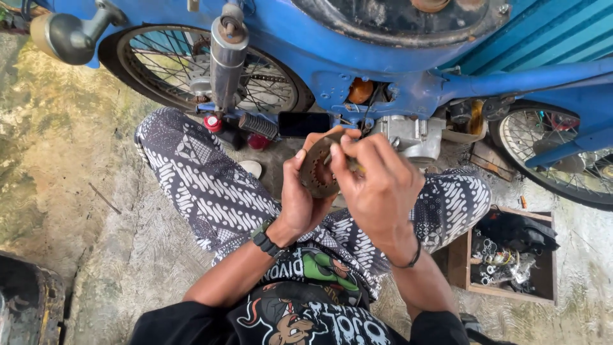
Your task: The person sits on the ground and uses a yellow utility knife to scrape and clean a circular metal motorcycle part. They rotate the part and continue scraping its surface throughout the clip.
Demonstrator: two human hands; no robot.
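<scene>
Counts: two hands, one disc, one motorcycle with two spoked wheels in view, one wooden box.

Far left: a dark, rusted metal object (25,300) at the frame's lower corner, resting on stained, mossy concrete ground (70,160). A chrome mirror (60,35) juts out at upper left.

Left of centre: rear wheel (204,67) of the blue motorcycle (332,45), with one chrome shock absorber (227,57) across it. Below it sit two small red caps (214,122) and a ribbed black footpeg (258,126); a black phone (304,124) lies just beside that.

Centre: left hand (300,201), black watch on the wrist, fingers curled around the rim of a round brown toothed clutch disc (317,169), held upright above the lap. Right hand (377,185), thin black wristband, fingertips pinched together on a small slim tool pressed against the disc face; the tool is mostly hidden, kind cannot be told. The hands block part of the grey engine casing (412,137) behind.

Below: crossed legs in black-and-white patterned trousers (204,185).

Right: second spoked wheel (562,160); open wooden box (460,259) on the ground holding dark cloth and mixed metal parts. Blue corrugated wall (549,29) at upper right.
</scene>
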